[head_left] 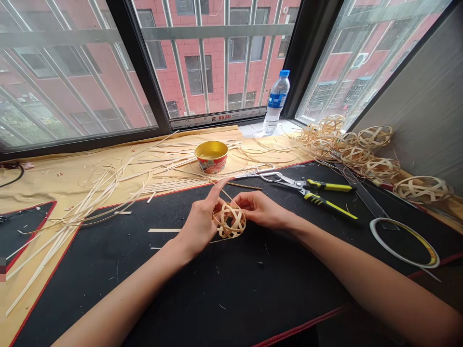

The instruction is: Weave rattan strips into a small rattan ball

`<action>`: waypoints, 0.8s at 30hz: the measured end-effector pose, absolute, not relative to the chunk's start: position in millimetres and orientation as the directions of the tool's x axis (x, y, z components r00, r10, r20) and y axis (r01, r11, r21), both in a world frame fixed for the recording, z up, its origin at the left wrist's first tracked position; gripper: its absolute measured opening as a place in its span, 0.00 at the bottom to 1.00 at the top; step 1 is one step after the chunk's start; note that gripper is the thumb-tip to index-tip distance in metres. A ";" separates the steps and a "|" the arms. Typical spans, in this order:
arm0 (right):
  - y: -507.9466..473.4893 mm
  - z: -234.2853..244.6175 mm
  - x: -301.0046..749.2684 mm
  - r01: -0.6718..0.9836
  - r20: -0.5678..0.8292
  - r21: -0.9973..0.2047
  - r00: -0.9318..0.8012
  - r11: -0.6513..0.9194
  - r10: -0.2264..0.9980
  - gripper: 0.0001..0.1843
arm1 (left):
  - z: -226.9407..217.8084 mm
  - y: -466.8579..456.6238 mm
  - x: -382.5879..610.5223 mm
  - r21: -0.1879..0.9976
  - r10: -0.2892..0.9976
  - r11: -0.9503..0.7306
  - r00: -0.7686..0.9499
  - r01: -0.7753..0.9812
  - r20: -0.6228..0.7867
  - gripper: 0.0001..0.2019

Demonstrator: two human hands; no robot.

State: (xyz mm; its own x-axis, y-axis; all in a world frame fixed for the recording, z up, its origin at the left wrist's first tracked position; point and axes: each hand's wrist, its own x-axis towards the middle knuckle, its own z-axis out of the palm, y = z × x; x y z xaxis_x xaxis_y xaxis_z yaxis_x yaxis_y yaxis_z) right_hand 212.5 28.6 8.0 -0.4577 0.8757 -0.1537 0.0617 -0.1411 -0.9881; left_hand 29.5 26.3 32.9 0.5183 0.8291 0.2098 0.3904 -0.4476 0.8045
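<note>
A small openwork ball woven from pale bamboo strips (230, 220) is held between my two hands above the black mat (231, 294). My left hand (204, 217) grips its left side, with the index finger pointing up and away. On the far right side of the ball, the fingers of my right hand (258, 208) are closed at its rim; a thin strip rises between the hands there. Some of my fingertips are hidden behind the weave. Loose strip ends (164, 230) stick out or lie to the left of my left hand.
Yellow-handled pliers (325, 193) and white-handled scissors (265, 168) lie beyond my right hand. A tin of liquid (211, 161), a water bottle (277, 103) and long bamboo strips (97, 197) are near the window. Several woven balls (379, 168) and a ring-shaped roll (405, 242) sit at right.
</note>
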 end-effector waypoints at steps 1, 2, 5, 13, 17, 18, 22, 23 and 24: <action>28.4 8.3 212.8 0.071 -0.151 -0.989 -0.457 -0.133 0.877 0.19 | 32.5 26.3 29.6 0.812 0.832 -0.437 0.516 0.386 0.203 0.33; 28.2 8.6 213.0 0.078 -0.150 -0.989 -0.456 -0.128 0.877 0.19 | 32.2 26.3 29.6 0.821 0.836 -0.427 0.512 0.379 0.199 0.33; 27.5 9.7 213.5 0.076 -0.152 -0.988 -0.468 -0.132 0.870 0.21 | 32.2 26.5 29.4 0.841 0.843 -0.405 0.504 0.359 0.191 0.33; 26.1 17.1 215.3 0.074 -0.206 -0.978 -0.525 -0.196 0.826 0.25 | 32.9 27.1 29.1 0.783 0.800 -0.493 0.553 0.381 0.235 0.34; 25.7 20.3 215.9 0.104 -0.217 -0.976 -0.545 -0.191 0.810 0.27 | 29.9 28.3 29.7 0.744 0.776 -0.544 0.570 0.387 0.271 0.36; 25.6 20.6 216.1 0.111 -0.217 -0.976 -0.548 -0.187 0.808 0.28 | 29.4 28.1 30.0 0.746 0.773 -0.547 0.571 0.380 0.276 0.35; 26.1 20.8 217.8 0.109 -0.215 -0.976 -0.568 -0.186 0.795 0.28 | 29.8 25.9 31.6 0.787 0.792 -0.509 0.547 0.348 0.270 0.36; 26.5 20.9 218.5 0.099 -0.215 -0.976 -0.571 -0.194 0.792 0.28 | 30.4 25.5 31.9 0.800 0.802 -0.490 0.539 0.346 0.258 0.36; 27.0 21.1 219.3 0.088 -0.219 -0.974 -0.572 -0.207 0.790 0.27 | 31.1 25.4 32.1 0.813 0.810 -0.470 0.534 0.343 0.243 0.37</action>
